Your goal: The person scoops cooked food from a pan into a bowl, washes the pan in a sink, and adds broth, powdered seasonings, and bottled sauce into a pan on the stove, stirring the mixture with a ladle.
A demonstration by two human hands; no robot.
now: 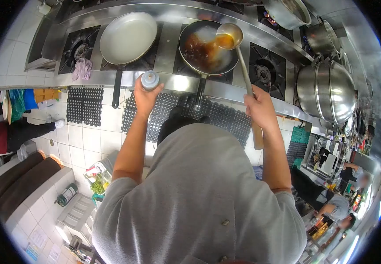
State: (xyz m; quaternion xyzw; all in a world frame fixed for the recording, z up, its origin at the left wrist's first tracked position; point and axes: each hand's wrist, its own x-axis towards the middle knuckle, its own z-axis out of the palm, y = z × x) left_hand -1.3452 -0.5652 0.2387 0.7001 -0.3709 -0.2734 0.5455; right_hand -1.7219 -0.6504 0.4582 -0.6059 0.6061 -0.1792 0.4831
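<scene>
My left hand (144, 101) is wrapped round a squeeze bottle (150, 79) with a pale cap, held upright in front of the stove's edge. In my right hand (261, 108) is the long handle of a metal ladle (244, 68). The ladle's bowl, with some amber liquid in it, is over the right side of a dark frying pan (195, 67). Brown liquid and steam or froth blur together inside that pan. Its black handle points toward me. To the left, a wide pale pan (129, 37) sits on another burner, its handle also toward me.
A pinkish cloth (82, 69) lies by the left burner (81, 50). At right are a bare burner (264, 72) and a large domed steel pot (326, 91). More pots (289, 13) stand at the back. Black mats (155, 110) cover the floor. Other people (331, 207) are at right and left.
</scene>
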